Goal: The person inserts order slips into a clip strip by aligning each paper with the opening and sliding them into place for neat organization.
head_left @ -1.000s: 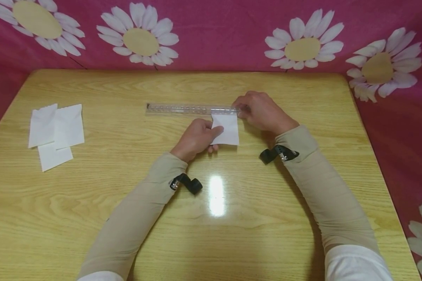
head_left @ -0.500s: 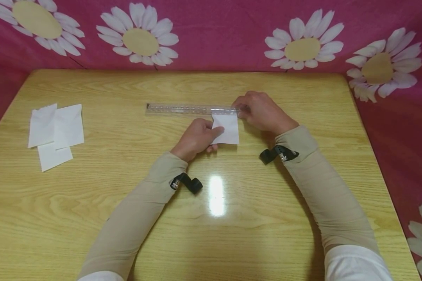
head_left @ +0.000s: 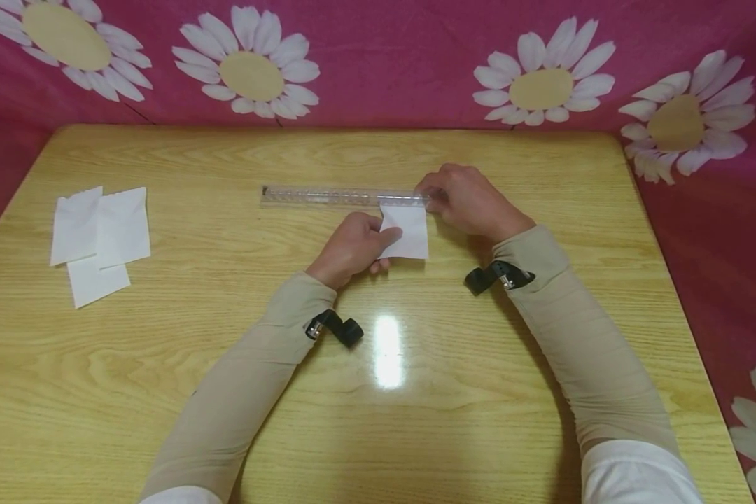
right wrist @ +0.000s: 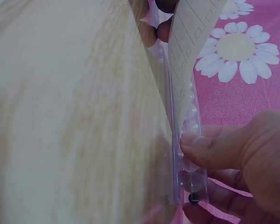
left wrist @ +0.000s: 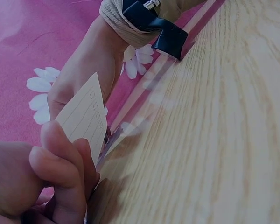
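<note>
In the head view my left hand [head_left: 353,245] pinches a white paper slip [head_left: 409,234], thumb on top and fingers beneath. Printed lines and small boxes show on the underside of the slip [left wrist: 86,114] in the left wrist view. Along the slip's far edge lies a long, narrow clear plastic strip [head_left: 327,196]. My right hand [head_left: 469,199] grips the right end of this strip, its thumb beside the slip's corner. Seen from the right wrist, the strip [right wrist: 193,179] has a row of round shapes and a black dot near its end.
Several overlapping white paper slips [head_left: 122,227] lie on the left part of the wooden table [head_left: 164,371]. A pink cloth [head_left: 390,63] with large daisies hangs behind the table and along its sides. Black camera mounts [head_left: 340,329] sit on both sleeved wrists.
The near edge of the held slip has risen very slightly since a second ago. Both hands and the clear strip stay in place.
</note>
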Motion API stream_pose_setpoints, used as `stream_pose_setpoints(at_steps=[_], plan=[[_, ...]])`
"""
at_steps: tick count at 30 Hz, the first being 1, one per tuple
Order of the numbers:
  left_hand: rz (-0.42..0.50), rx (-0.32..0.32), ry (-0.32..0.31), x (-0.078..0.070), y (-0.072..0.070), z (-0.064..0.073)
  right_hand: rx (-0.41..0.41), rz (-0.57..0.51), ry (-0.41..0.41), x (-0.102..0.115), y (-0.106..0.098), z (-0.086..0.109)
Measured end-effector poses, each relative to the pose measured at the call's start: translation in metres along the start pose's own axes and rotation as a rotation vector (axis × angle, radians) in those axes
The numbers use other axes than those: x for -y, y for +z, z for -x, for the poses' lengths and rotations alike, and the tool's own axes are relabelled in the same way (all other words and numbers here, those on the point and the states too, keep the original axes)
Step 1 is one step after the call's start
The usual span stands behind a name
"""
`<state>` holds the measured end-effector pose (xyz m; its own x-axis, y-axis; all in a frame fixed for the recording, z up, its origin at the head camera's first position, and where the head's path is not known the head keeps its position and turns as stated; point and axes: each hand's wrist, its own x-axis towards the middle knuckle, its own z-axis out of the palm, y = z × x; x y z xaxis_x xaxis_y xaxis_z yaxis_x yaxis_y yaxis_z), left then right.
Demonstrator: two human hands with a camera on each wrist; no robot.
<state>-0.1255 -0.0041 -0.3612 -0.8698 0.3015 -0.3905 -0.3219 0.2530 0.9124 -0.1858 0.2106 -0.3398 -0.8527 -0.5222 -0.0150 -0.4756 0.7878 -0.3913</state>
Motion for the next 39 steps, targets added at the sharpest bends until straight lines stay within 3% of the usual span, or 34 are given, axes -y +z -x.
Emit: stream_pose_setpoints(at_steps=[39], plan=[[-0.012,0.015,0.022,-0.0004,0.0003,-0.0036,-0.038,-0.012,-0.017,0.0011,-0.0007,0.0005]])
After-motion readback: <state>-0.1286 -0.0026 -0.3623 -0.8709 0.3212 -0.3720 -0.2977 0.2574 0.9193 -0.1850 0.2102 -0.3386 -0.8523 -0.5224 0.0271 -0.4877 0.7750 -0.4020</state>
